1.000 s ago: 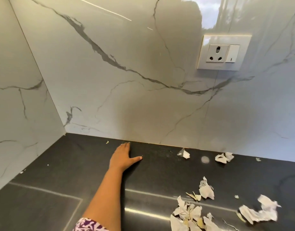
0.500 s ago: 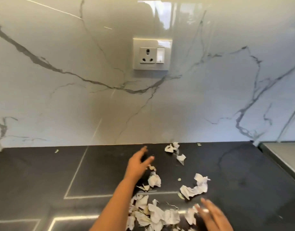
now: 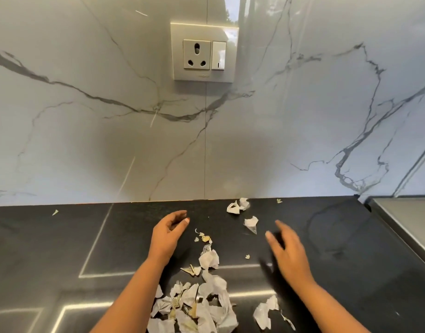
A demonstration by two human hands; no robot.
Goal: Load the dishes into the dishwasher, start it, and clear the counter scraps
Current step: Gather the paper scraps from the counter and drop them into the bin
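Observation:
White and yellowish paper scraps lie scattered on the black counter (image 3: 62, 248). The biggest pile of scraps (image 3: 194, 306) sits near the front edge between my forearms. More crumpled scraps (image 3: 239, 206) lie by the wall, one torn scrap (image 3: 251, 222) a little nearer, and another scrap (image 3: 264, 313) at the lower right. My left hand (image 3: 167, 234) hovers over the counter left of the scraps, fingers loosely curled, holding nothing. My right hand (image 3: 287, 248) reaches in from the right with fingers spread, blurred by motion and holding nothing.
A marble backsplash rises behind the counter with a white socket and switch plate (image 3: 204, 52) on it. A steel surface edge (image 3: 403, 224) borders the counter at the far right. Tiny crumbs lie near the wall at the left (image 3: 54, 212) and right (image 3: 279, 200).
The view swung right from the corner. My left hand left the back wall and came beside the scraps. My right hand entered from the lower right and moved up over the counter.

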